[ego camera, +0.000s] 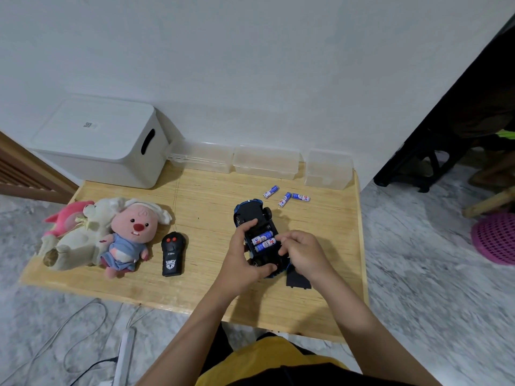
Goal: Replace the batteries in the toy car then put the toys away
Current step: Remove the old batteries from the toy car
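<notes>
A blue and black toy car (pixel 252 210) lies upside down on the low wooden table (pixel 206 196). Its battery bay is uncovered, with two blue and white batteries (pixel 262 241) showing inside. My left hand (pixel 241 253) grips the car's left side and near end. My right hand (pixel 302 250) pinches at the right end of the bay; its fingertips hide what they touch. Three loose batteries (pixel 286 196) lie beyond the car. The black battery cover (pixel 298 280) lies flat under my right wrist.
A black remote control (pixel 172 254) and a pile of plush toys (pixel 106 235) lie on the table's left. A white lidded bin (pixel 103 140) and three clear plastic boxes (pixel 266 161) line the wall. Cables and a power strip (pixel 124 355) lie on the floor.
</notes>
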Demonstrator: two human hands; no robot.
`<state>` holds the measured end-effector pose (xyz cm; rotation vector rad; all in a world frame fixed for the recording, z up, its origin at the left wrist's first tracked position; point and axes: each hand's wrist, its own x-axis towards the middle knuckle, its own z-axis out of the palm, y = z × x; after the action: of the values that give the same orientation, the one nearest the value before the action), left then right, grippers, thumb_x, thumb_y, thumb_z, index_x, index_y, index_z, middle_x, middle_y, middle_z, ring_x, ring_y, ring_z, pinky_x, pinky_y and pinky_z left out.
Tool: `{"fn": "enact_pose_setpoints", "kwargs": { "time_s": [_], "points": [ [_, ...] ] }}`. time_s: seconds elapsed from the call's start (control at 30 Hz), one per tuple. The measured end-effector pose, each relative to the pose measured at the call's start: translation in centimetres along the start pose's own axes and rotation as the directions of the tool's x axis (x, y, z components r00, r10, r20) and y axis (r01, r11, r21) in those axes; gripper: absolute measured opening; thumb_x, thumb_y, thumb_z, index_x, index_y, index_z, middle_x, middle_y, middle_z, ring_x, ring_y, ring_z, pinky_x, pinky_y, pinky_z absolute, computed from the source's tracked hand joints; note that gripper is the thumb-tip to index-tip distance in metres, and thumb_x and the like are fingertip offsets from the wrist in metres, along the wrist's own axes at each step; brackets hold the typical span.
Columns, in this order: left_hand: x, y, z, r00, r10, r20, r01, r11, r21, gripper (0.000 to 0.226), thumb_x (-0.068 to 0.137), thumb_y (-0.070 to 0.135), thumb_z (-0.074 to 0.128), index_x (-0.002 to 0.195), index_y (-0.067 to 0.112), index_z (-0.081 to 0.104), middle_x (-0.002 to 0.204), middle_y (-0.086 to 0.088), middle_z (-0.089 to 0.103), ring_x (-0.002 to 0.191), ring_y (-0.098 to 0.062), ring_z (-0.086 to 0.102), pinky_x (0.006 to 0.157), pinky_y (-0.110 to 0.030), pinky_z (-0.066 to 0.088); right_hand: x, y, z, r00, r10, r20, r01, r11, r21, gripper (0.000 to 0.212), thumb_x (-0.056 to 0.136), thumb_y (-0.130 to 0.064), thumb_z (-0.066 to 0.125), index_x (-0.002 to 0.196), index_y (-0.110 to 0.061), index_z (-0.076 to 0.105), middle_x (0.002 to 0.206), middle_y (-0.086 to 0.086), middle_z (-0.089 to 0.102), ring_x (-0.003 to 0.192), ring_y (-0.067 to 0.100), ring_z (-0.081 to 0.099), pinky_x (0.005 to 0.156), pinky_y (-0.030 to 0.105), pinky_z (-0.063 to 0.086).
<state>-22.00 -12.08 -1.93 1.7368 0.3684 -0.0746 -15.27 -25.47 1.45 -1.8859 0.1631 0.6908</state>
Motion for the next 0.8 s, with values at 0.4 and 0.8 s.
{"fn": "enact_pose_setpoints", "kwargs": {
  "time_s": [0.4,0.8],
  "points": [
    [-0.2,-0.7,-0.3,0.999,0.034,-0.026,-0.033,0.999,0.024,0.092,0.06,0.006,0.08,0.131,0.043,0.035,0.129,0.012,0.047,0.115,-0.014,0.054,0.094,-0.043,0.051,0.1,0.0,1.4,1.0,-0.027,-0.001,0.027,0.997,-0.078,0.019,0.092,-0.009,0.044,0.094,-0.016,0.062,0.084,-0.001,0.061,0.081,0.015,0.059,0.071,0.03,0.05],
    [-0.4,-1.2,-0.9,0.994,0.053,-0.092,-0.05,0.998,0.033,0.093,0.059,0.006,0.081,0.131,0.042,0.034,0.131,0.006,0.047,0.117,-0.014,0.052,0.093,-0.042,0.052,0.4,-0.3,2.3,1.0,-0.015,0.003,0.015,0.998,-0.064,0.018,0.09,-0.011,0.049,0.093,-0.018,0.066,0.091,0.002,0.067,0.086,0.016,0.064,0.079,0.034,0.055]
  ]
}}
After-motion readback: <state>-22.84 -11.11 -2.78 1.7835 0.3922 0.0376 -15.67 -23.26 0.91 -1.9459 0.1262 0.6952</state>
